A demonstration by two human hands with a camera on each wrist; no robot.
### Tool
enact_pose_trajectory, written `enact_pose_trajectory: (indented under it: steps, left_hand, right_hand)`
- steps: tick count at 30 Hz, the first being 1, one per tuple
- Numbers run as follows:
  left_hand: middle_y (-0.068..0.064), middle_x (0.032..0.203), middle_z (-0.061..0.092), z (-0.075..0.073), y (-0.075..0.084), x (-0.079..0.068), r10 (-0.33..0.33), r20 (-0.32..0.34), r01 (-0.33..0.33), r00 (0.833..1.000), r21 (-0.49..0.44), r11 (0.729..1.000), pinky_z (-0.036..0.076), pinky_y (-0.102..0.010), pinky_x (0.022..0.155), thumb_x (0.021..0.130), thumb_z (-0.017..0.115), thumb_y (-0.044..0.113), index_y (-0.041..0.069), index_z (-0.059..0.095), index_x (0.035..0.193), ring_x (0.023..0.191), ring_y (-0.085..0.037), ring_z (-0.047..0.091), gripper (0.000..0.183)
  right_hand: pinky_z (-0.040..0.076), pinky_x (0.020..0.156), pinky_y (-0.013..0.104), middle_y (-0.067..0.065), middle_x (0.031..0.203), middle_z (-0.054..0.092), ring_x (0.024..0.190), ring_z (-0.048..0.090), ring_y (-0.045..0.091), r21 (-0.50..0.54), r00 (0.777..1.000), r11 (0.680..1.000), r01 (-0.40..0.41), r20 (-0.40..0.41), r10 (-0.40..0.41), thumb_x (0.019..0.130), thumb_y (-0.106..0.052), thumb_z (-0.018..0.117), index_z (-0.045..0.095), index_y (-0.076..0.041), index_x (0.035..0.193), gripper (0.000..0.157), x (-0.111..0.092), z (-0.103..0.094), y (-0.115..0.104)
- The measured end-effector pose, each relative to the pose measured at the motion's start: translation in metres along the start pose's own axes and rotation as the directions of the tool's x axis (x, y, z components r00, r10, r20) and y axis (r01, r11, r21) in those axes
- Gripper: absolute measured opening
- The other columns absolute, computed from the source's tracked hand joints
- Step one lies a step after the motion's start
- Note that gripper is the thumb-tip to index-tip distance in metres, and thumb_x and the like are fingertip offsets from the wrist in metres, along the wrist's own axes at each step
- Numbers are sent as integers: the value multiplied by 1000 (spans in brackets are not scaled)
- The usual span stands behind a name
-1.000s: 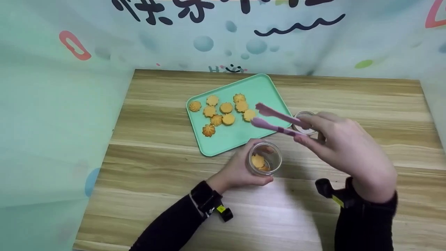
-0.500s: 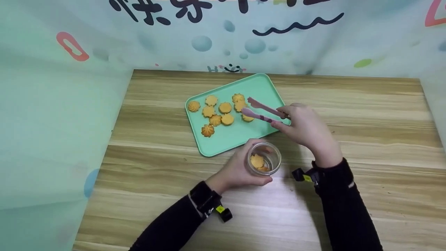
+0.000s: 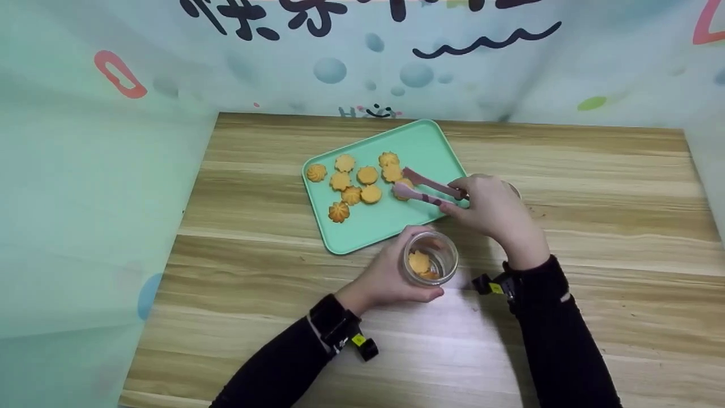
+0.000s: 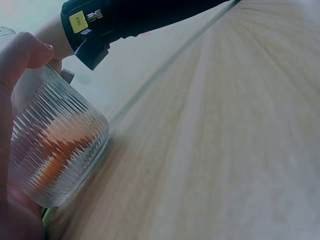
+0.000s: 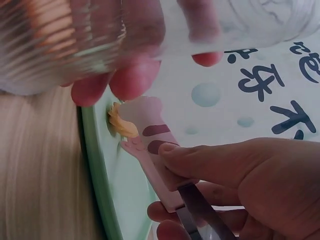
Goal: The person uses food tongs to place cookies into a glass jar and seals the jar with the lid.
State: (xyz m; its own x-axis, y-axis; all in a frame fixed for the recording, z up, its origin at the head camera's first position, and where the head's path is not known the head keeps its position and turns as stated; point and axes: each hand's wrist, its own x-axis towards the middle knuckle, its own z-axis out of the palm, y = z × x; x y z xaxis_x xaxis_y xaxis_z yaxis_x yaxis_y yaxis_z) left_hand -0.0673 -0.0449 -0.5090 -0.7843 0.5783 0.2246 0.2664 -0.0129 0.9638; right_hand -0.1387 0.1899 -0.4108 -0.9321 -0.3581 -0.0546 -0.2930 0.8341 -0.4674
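My left hand (image 3: 391, 280) is wrapped around a clear ribbed glass jar (image 4: 75, 120), its mouth uncovered. A few cookies (image 3: 419, 262) lie at the bottom of the jar. Between thumb and fingers, my right hand (image 3: 497, 207) holds pink paw-tipped tongs (image 3: 422, 196) with their arms apart. The tong tips straddle the rightmost cookie (image 3: 404, 185) on a green tray (image 3: 433, 147). In the right wrist view that cookie (image 5: 122, 122) sits by the tips; whether both touch it, I cannot tell. The jar partly covers that view.
Several more cookies (image 3: 367, 175) are spread over the left and middle of the tray. A round clear object (image 3: 515, 190), mostly hidden behind my right hand, sits right of the tray. A printed cloth (image 3: 328, 71) hangs behind the wooden table (image 3: 255, 226).
My right hand has moved left and away from the head camera, bringing the tongs down around the rightmost cookie. The left hand and the jar have stayed in place.
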Motion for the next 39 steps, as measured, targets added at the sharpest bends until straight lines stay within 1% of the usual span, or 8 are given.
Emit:
enact_pose_trajectory:
  steps: [3,6,9,11,16,24,33,39]
  left_hand:
    - [-3,145,62,0,1,0,-10,1,10,1000,-6,1000,43,-44,124,71,102,14,11,47,154,138,-26,58,100]
    - [-6,147,62,1,0,1,-4,0,4,1000,-10,1000,42,-46,125,70,102,11,5,46,155,138,-31,58,102]
    - [-4,146,62,0,-1,1,12,-4,-12,1000,-1,1000,43,-44,124,71,102,12,3,45,155,137,-28,58,102]
    - [-1,145,63,0,-2,1,24,-4,-24,1000,5,1000,44,-41,123,72,102,15,6,46,155,136,-23,59,101]
    - [3,144,63,0,-2,1,45,-3,-45,999,10,999,45,-39,122,73,103,19,18,47,155,135,-18,59,99]
    - [2,144,64,0,-2,1,38,-3,-38,999,5,999,44,-39,123,72,103,21,9,46,155,135,-17,59,101]
    - [3,143,64,0,-4,1,30,1,-30,1000,-9,1000,45,-40,122,73,102,20,18,48,153,135,-17,59,97]
    - [1,143,64,0,-3,1,30,5,-29,1000,-14,999,45,-41,122,74,102,20,17,48,153,135,-18,60,96]
  right_hand:
    - [48,68,45,11,89,70,77,59,29,9,1000,1000,-6,6,6,100,-29,80,79,-2,115,31,0,0,0]
    - [54,75,51,14,99,77,83,66,31,8,1000,1000,-5,21,5,98,-26,82,79,0,119,33,0,0,0]
    - [56,81,54,14,103,79,89,70,32,6,999,1000,3,35,-3,95,-23,83,80,-1,116,31,-1,1,0]
    - [55,81,55,12,101,80,90,71,32,-4,999,1000,6,35,-6,94,-23,84,81,-2,114,28,-1,0,0]
    - [53,76,53,10,95,78,84,68,31,-15,1000,1000,14,21,-14,96,-23,83,82,-5,110,23,-3,-1,-1]
    - [47,71,47,7,86,72,77,62,28,-42,999,999,-2,52,4,101,-29,78,82,-8,109,23,-2,-3,-1]
    - [44,65,44,3,74,62,71,59,26,-51,998,999,-1,57,4,103,-26,75,82,-11,104,17,-3,-4,-3]
    - [42,64,44,6,78,60,74,56,27,-52,1000,999,8,29,-7,104,-21,74,77,-11,95,14,-4,-5,-5]
